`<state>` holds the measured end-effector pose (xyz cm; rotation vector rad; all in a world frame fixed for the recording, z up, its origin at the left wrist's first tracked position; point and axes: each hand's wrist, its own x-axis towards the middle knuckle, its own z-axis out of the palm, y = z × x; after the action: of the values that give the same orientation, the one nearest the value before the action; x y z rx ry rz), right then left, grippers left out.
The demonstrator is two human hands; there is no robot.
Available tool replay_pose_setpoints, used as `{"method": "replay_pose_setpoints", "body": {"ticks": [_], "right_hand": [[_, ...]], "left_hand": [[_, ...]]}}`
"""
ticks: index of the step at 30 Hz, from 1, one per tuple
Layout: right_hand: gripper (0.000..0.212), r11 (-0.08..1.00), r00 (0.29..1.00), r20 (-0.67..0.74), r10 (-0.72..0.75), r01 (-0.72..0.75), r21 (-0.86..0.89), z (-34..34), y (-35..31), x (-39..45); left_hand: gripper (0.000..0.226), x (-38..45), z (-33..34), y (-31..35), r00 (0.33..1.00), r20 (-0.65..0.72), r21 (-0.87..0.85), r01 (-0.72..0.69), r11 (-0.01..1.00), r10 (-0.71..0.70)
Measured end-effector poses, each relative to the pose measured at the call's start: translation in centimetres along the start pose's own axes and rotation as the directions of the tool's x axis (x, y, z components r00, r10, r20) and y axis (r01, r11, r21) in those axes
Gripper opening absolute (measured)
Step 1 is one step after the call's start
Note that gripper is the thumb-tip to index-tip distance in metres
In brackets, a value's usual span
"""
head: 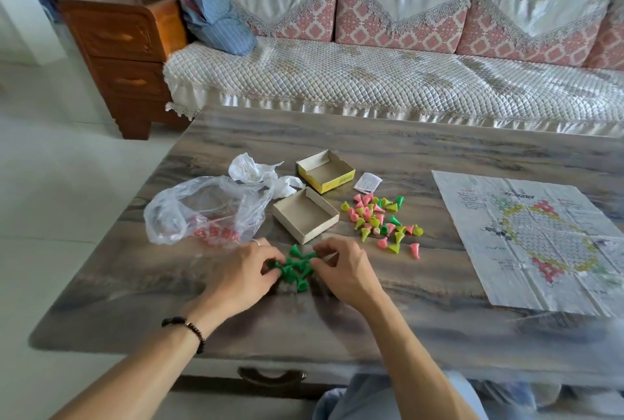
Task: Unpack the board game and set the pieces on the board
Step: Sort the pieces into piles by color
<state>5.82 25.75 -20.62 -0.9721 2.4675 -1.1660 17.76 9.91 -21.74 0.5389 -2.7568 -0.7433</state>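
Nearest, green pieces [297,267] are bunched on the table [422,325] between both hands. The left hand [236,276] and right hand [344,271] have fingers curled, pinching pieces at the pile's edges. The paper board [540,240] lies well apart to the right, nearer the right hand. Beyond lie mixed pieces [381,220], two box halves [305,215] and a bag [202,210]. The bag's red print is unreadable.

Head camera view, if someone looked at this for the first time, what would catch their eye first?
Most likely the two hands, left hand and right hand, meeting at the near middle of the table around a small cluster of green pieces. Beyond them to the right lies a bright scatter of pink, yellow and green pieces, and further right the unfolded paper board, with no pieces on it.
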Motion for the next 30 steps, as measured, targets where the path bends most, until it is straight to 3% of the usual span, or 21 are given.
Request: {"method": "replay_pose_setpoints", "body": {"ticks": [6, 9, 16, 20, 24, 30], "right_hand": [[0.057, 0.996, 0.993, 0.112, -0.026, 0.035, -0.078, -0.9, 0.2, -0.7], [0.061, 0.984, 0.98, 0.181, -0.086, 0.112, -0.14, -0.8, -0.6, -0.7], [0.065, 0.983, 0.983, 0.165, -0.08, 0.105, -0.148, -0.8, -0.3, -0.4], [0.063, 0.987, 0.987, 0.151, -0.061, 0.083, -0.138, -1.9, 0.2, -0.5], [0.049, 0.989, 0.997, 0.057, -0.045, 0.053, -0.137, -3.1, 1.1, -0.6], [0.017, 0.989, 0.96, -0.278, -0.043, 0.002, -0.146, -6.5, 3.6, 0.2]], "left_hand": [[0.051, -0.3, -0.5, -0.1, 0.992, 0.094, -0.059, -0.076, 0.995, 0.082], [0.07, -0.3, -0.3, -0.4, 0.991, 0.118, -0.032, -0.067, 0.997, 0.071], [0.067, 0.6, -0.2, 0.1, 0.983, 0.167, 0.063, -0.092, 0.994, 0.08], [0.072, 1.9, -1.2, 0.6, 0.98, 0.174, 0.031, -0.104, 0.994, 0.097], [0.06, 3.6, -1.5, 2.0, 0.981, 0.139, -0.002, -0.135, 0.991, 0.134], [0.037, 7.1, 0.4, 6.1, 0.977, 0.074, -0.06, -0.197, 0.979, 0.201]]}}
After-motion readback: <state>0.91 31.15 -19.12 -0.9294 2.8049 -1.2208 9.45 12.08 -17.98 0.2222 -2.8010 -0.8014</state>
